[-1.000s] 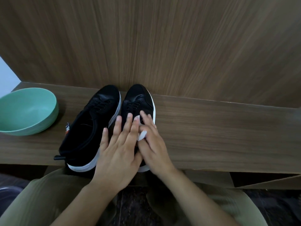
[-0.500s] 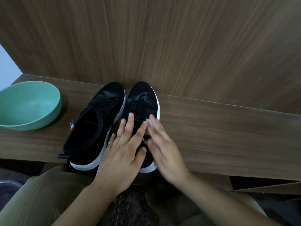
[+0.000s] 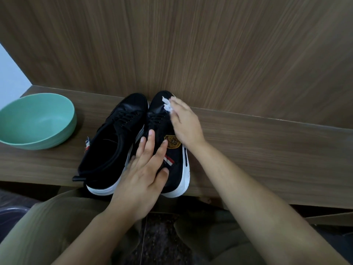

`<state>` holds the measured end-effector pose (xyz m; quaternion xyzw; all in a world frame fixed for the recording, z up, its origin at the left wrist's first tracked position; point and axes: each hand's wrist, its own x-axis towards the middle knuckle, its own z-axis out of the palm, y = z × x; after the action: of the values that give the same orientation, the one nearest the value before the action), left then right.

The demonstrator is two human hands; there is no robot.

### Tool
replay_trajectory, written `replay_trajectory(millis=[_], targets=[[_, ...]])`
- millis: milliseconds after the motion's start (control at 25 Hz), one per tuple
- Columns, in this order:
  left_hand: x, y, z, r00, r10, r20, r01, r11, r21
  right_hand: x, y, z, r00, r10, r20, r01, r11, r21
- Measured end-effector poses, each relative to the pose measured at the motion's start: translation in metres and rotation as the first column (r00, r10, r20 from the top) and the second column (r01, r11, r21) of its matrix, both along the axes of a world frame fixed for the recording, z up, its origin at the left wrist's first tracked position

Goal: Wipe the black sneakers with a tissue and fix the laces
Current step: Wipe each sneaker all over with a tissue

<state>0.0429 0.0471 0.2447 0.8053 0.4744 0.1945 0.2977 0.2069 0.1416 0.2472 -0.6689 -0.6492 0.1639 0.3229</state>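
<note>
You are pinching the tissue (image 3: 167,105) in your right hand (image 3: 184,122) and pressing it on the toe of the right sneaker (image 3: 172,150), which is sitting against the shelf's (image 3: 267,150) back edge. Your left hand (image 3: 141,175) is lying open and flat across its heel opening, likely pinning the shoe so it is not sliding. The left sneaker (image 3: 114,142) is touching alongside, its heel overhanging the front edge; the green bowl (image 3: 36,121) is waiting near the left end.
</note>
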Motion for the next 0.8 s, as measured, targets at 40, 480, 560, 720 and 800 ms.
replay_trajectory(millis=[40,480,560,720,800], targets=[[0.000,0.001,0.000,1.000,0.004,0.007,-0.004,1.000,-0.001,0.001,-0.016,-0.004,0.996,-0.066,0.051,0.062,0.995,0.078],[0.000,0.003,-0.004,0.997,0.001,0.082,-0.001,1.000,-0.001,-0.043,-0.147,-0.035,0.998,0.053,-0.040,-0.051,0.997,0.054],[0.001,0.004,-0.004,0.997,0.000,0.072,0.000,1.000,-0.002,-0.039,-0.143,-0.039,0.964,-0.018,-0.264,0.031,0.998,0.046],[0.003,0.004,-0.002,0.995,0.019,0.097,-0.018,1.000,-0.012,-0.077,-0.182,-0.055,0.961,-0.276,-0.033,0.278,0.951,0.133],[0.002,0.004,-0.003,0.994,0.014,0.112,-0.012,1.000,-0.018,-0.079,-0.180,-0.061,0.970,-0.201,0.135,0.173,0.966,0.194]])
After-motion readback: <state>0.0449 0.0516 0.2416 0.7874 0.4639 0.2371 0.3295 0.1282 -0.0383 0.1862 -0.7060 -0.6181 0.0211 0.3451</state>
